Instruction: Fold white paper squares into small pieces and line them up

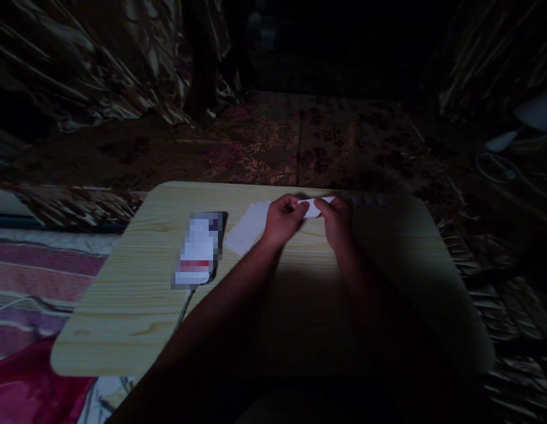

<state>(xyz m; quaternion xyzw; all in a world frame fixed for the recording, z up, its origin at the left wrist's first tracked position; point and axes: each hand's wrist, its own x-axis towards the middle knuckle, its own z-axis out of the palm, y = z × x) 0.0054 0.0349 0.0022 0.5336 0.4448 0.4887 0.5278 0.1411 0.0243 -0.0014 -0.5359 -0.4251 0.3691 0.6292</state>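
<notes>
Above the far part of the wooden table, both hands pinch a small piece of white paper (311, 209), which looks folded. My left hand (283, 219) grips its left end, thumb on top. At the right end, my right hand (338, 217) closes on it with the thumb laid across. Several loose white sheets (248, 228) lie fanned out on the table just left of my left hand, partly covered by it. Beyond my right hand, a row of small pale pieces (369, 201) sits in shadow near the far edge; their kind is too dark to make out.
A phone (198, 247), blurred out, lies on the left of the light wooden table (123, 282) with a cable (184, 309) running toward me. Patterned fabric (264, 147) covers the surface behind. A white lamp-like object and cord (498, 171) are at the right. Striped bedding (47, 265) is at left.
</notes>
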